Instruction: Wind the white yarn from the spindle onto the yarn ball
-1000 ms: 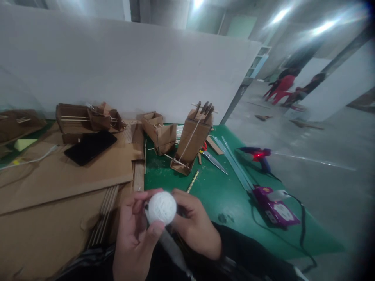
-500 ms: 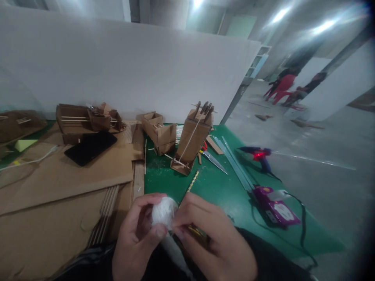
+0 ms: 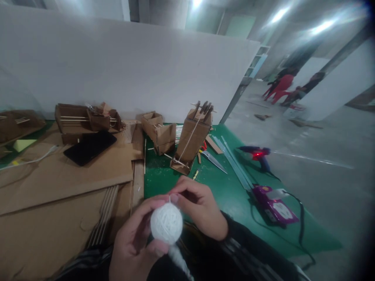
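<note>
A round ball of white string (image 3: 166, 223) sits in my left hand (image 3: 135, 238), gripped between the thumb below and the fingers above. From the top of the ball a short bit of string rises to my right hand (image 3: 199, 207), whose thumb and fingertips pinch it. Below the ball hangs a thick, fluffy white strand (image 3: 179, 260) over the dark clothing. Beyond my hands a cardboard model (image 3: 191, 142) leans upright on the green table, with string along its front and sticks through it.
Scissors (image 3: 214, 160) lie right of the model. A glue gun (image 3: 259, 153) with a red light and a purple power strip (image 3: 274, 208) are at the right edge. A black phone (image 3: 90, 148) rests on cardboard sheets (image 3: 58, 187) at left. Clear glue sticks (image 3: 233, 162) lie between.
My right hand has moved up and left, from beside the ball to above it, drawing the string over the top. The ball now faces me more fully and sits slightly lower.
</note>
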{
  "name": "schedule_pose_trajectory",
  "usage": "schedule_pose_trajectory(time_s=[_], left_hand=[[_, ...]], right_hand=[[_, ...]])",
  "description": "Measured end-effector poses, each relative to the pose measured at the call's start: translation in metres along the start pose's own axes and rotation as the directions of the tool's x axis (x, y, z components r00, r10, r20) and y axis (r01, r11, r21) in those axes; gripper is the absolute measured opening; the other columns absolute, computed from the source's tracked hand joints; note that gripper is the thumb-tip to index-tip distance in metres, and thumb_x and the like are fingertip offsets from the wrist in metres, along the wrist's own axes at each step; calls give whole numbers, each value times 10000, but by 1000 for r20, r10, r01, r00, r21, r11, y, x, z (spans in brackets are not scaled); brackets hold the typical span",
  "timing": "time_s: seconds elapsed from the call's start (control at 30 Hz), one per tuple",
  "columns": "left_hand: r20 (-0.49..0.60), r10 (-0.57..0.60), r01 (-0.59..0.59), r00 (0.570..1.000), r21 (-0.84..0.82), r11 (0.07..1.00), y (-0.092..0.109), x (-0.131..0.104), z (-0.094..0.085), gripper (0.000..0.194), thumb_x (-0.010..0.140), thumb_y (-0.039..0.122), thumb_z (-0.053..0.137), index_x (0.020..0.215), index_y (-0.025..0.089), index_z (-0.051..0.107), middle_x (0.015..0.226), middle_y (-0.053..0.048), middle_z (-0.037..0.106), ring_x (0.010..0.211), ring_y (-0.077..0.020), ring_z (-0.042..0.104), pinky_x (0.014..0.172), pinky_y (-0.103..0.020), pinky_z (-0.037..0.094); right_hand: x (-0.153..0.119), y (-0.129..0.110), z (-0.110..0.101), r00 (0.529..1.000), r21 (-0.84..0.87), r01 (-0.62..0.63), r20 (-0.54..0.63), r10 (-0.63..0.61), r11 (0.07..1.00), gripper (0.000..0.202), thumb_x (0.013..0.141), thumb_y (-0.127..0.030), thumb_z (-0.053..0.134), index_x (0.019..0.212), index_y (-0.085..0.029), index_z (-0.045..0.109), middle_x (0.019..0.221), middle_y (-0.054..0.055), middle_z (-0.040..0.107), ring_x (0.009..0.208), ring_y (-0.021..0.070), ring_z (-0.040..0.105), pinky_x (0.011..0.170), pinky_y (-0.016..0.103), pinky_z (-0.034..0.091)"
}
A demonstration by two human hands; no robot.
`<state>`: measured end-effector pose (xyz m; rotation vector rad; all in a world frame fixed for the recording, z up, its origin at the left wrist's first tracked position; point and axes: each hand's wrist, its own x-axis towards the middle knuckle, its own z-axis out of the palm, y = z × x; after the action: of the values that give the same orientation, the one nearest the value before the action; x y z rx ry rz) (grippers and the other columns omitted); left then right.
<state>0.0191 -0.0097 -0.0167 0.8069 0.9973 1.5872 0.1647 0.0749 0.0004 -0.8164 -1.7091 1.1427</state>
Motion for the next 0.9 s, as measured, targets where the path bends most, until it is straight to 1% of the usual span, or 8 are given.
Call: schedule_pose_trajectory(time_s=[0.13, 0.23, 0.33, 0.43, 0.53, 0.67, 0.8, 0.9], left_hand=[[-49, 22, -20, 999, 33, 999, -4, -3, -2, 474, 603, 505, 846, 1004, 265, 769, 1040, -52, 762, 973, -271, 704, 798, -252, 569], [-23, 103, -101, 994, 76, 992, -8, -2, -3, 460, 638, 528, 814, 1014, 271, 752, 1065, -45, 734, 990, -264, 691, 795, -246, 562], [-2, 171, -170, 985, 105, 980, -11, 3, -4, 396, 711, 474, 786, 1054, 291, 709, 1123, -34, 720, 1042, -248, 678, 850, -249, 545], [-19, 207, -202, 978, 143, 969, -12, 7, -5, 322, 799, 372, 736, 1100, 285, 659, 1116, -27, 711, 977, -197, 691, 800, -208, 546], [-48, 227, -213, 973, 204, 956, -12, 10, -8, 316, 799, 248, 745, 1096, 274, 642, 1118, -24, 681, 975, -180, 682, 800, -202, 542], [-5, 169, -165, 986, 203, 965, -12, 13, -14, 319, 780, 206, 759, 1077, 258, 658, 1134, -40, 666, 1010, -185, 664, 831, -210, 531], [85, 25, -32, 996, 82, 996, -13, 12, -14, 304, 770, 264, 775, 1059, 236, 687, 1186, -79, 687, 1069, -221, 652, 880, -247, 522], [81, -44, 48, 996, -48, 998, -12, 7, -8, 341, 706, 315, 828, 1017, 242, 710, 1143, -77, 717, 1001, -224, 680, 826, -252, 543]], right_hand=[[-6, 9, 13, 995, 76, -101, 8, 101, 992, 280, 868, -421, 661, 808, -157, 733, 743, 34, 610, 657, 134, 543, 580, 250, 421], [-10, 11, 23, 995, 108, -99, 4, 99, 989, 304, 821, -455, 703, 747, -160, 712, 705, 12, 569, 623, 125, 513, 553, 239, 391], [-16, 8, 32, 998, 46, -55, 35, 53, 997, 285, 815, -383, 712, 660, -153, 650, 661, -13, 499, 610, 119, 462, 555, 237, 358], [-25, 1, 37, 994, -12, -20, 105, 21, 1000, 208, 868, -268, 607, 696, -154, 627, 686, 4, 516, 654, 138, 483, 602, 252, 379], [-36, -10, 38, 995, -73, 9, 102, -1, 997, 148, 844, -164, 551, 703, -165, 595, 682, 6, 537, 633, 131, 502, 577, 239, 373], [-42, -29, 28, 987, -171, 155, 77, -143, 973, 131, 784, -78, 540, 710, -185, 554, 638, -18, 512, 581, 112, 476, 531, 221, 345], [-32, -41, 12, 956, -253, 281, 156, -247, 926, 144, 829, -58, 528, 825, -176, 611, 726, 28, 577, 682, 141, 530, 593, 232, 401], [-22, -41, 1, 926, -299, 369, 193, -323, 880, 154, 865, -59, 553, 903, -167, 656, 798, 51, 589, 729, 146, 547, 622, 230, 430]])
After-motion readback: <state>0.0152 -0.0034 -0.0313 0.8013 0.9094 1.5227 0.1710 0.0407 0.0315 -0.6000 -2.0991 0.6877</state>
